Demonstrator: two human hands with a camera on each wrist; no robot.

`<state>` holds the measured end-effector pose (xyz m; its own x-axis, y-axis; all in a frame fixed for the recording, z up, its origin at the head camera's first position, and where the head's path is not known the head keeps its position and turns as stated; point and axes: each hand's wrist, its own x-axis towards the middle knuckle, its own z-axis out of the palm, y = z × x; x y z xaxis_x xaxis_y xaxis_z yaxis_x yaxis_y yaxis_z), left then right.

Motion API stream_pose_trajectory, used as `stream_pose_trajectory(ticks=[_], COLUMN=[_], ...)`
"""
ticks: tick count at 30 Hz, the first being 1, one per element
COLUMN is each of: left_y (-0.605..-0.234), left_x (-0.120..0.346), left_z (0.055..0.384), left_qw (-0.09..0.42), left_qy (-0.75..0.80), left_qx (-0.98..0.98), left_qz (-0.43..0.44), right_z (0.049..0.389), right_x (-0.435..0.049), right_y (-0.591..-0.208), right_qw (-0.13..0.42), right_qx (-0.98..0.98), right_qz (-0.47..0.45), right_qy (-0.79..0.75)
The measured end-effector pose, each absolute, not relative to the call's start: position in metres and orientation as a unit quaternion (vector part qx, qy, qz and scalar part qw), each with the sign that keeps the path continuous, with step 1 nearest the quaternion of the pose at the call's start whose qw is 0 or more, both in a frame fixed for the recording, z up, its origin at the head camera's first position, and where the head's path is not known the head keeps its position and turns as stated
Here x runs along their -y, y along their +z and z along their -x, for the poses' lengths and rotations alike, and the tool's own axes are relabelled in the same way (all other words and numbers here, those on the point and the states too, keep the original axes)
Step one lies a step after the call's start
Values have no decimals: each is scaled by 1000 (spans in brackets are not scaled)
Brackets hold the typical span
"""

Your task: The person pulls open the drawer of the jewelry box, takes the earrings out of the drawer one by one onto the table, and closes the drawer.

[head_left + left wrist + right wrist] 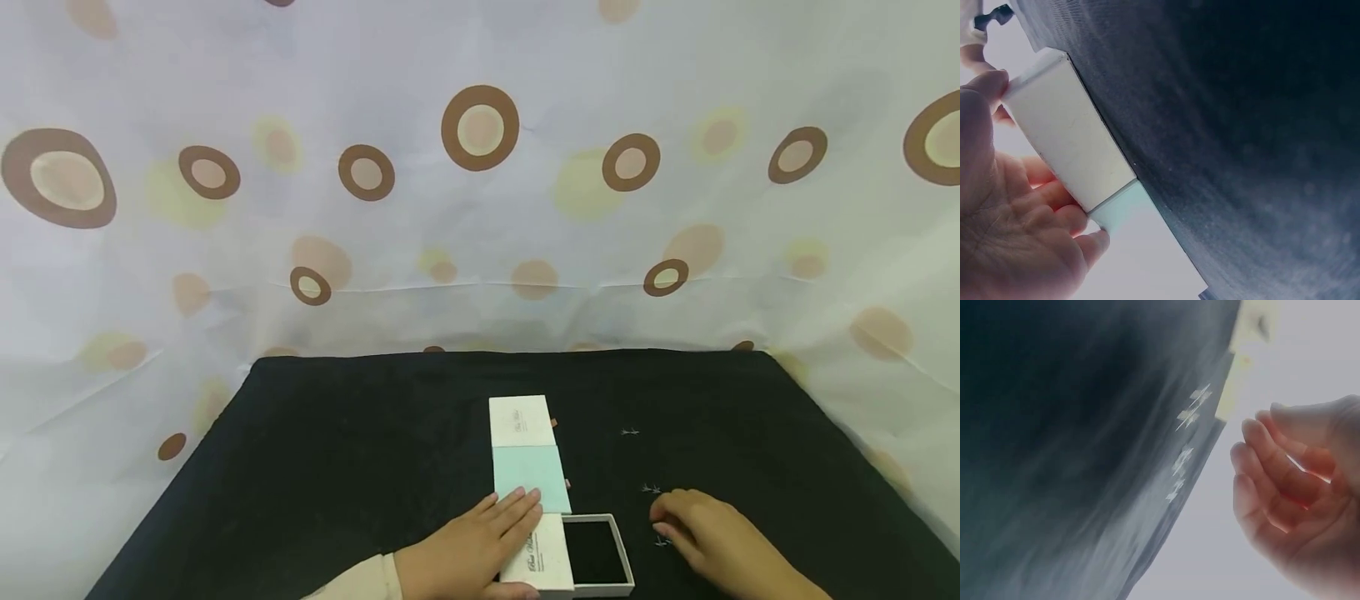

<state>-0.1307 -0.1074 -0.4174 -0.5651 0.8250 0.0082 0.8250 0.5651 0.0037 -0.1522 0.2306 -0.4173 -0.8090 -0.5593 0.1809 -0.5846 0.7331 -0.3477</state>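
My left hand (474, 546) lies across the nearest white box (553, 550), its fingers straight over the printed lid and its thumb at the near end. In the left wrist view the thumb touches a corner of that white box (1072, 131). A white drawer (628, 562) with a black lining is pulled out to the right. My right hand (712, 533) hovers right of the drawer, fingers bent and thumb close to the index fingertip; I cannot tell whether something small is between them. Beside it lies a small silvery sprig-shaped piece (662, 542).
Beyond the nearest box, a mint-green box (528, 471) and another white box (519, 421) stand in line, small tabs at their right sides. More small silvery pieces (651, 488) lie to the right on the black cloth (360, 450). A patterned curtain (420, 225) hangs behind.
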Motion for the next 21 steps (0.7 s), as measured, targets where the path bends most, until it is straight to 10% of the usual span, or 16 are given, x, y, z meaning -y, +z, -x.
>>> stream_pose_trajectory(ticks=[21], left_y=[-418], left_x=[109], left_z=[132], left_qw=[-19], left_qy=[-18], left_qx=[884], left_qz=[467], right_z=[152], right_x=[-211], right_y=[-418], right_qw=[-84], right_qx=[897], right_qz=[-366], right_qy=[233])
